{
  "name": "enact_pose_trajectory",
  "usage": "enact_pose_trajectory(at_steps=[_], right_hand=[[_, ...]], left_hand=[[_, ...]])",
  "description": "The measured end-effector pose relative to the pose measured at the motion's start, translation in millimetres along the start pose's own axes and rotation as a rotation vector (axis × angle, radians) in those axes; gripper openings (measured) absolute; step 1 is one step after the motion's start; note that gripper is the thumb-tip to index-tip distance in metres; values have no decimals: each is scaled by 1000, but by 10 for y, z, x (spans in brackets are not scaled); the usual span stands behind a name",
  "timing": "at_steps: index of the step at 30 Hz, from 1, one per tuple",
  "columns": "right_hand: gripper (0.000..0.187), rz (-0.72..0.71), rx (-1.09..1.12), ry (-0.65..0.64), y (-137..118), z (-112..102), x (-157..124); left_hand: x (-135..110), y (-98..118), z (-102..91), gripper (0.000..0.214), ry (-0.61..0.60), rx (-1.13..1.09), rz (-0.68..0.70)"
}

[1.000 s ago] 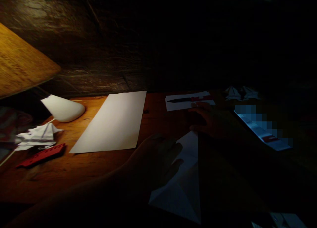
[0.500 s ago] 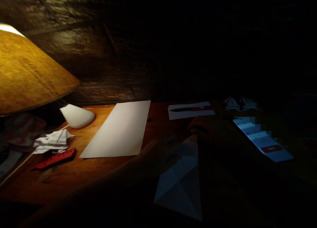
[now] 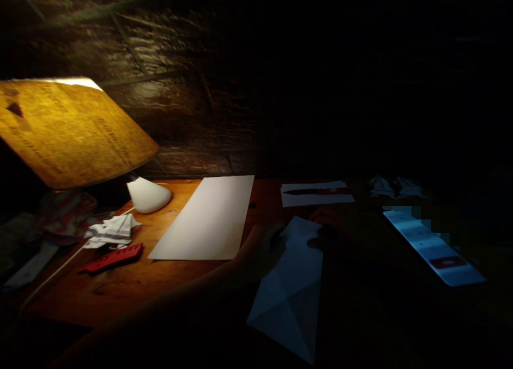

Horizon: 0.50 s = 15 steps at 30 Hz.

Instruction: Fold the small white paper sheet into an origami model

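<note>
In the head view, the folded paper (image 3: 288, 299) lies at the front middle of the bench (image 3: 132, 281), creases crossing its near half, its far end between the two hands. The left hand (image 3: 264, 249) has its fingers curled at the paper's upper left edge; the right hand (image 3: 328, 227) is bent round its upper right corner. Both are deep in shadow, so I cannot tell whether either grip pinches the paper or only rests against it. Beyond the left hand lies a plain sheet (image 3: 206, 219), lit by the lamp (image 3: 80, 136) at far left. Below the lamp are a crumpled white paper (image 3: 114, 230), a red notched tool (image 3: 112, 258) just beside it, and a pale cord (image 3: 60, 271). Beyond the right hand, a knife (image 3: 316, 191) lies across white slips (image 3: 320, 201). Farther right are two folded shapes (image 3: 382, 187) and, nearer, a phone (image 3: 435, 249), its screen glowing blue.
</note>
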State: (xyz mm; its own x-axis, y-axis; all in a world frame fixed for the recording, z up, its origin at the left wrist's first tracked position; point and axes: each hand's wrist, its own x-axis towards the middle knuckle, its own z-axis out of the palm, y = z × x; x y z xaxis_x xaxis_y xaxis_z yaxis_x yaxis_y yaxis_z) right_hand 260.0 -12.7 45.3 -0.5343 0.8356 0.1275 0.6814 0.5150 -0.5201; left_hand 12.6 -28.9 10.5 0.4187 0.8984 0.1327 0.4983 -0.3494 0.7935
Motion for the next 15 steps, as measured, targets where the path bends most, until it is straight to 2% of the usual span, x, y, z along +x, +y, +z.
enact_pose_trajectory(at_steps=[4, 8, 13, 15], right_hand=[[25, 150, 280, 51, 12, 79, -26], [34, 213, 663, 54, 62, 210, -43], [43, 284, 836, 136, 42, 285, -46], [49, 304, 888, 157, 12, 299, -45]], left_hand=[[60, -94, 29, 18, 68, -251, -108], [80, -114, 49, 26, 83, -473, -172], [60, -80, 82, 44, 66, -643, -220], [43, -54, 91, 41, 54, -678, -243]])
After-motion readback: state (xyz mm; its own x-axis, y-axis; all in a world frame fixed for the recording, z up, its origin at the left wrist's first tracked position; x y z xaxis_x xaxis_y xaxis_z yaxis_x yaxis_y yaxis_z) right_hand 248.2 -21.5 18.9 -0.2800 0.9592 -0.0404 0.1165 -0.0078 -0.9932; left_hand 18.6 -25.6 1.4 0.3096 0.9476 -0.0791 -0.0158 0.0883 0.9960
